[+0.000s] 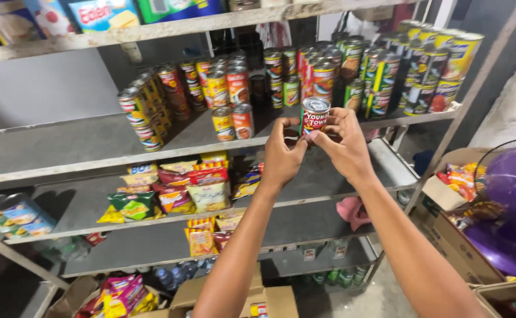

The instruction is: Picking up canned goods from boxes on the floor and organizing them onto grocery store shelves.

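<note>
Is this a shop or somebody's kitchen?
Most likely a small shop or its stockroom. Metal shelves hold many stacked cans and rows of snack packets, with cardboard boxes nearby. Both hands, left hand and right hand, hold one can.

Two bare forearms and hands (317, 150), sleeveless to the frame edge, without rings or watch

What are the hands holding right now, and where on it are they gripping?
A small red-and-white tin can, upright, held by both hands: the left hand and right hand pinch its lower sides with their fingertips, in front of the shelf of cans.
</note>
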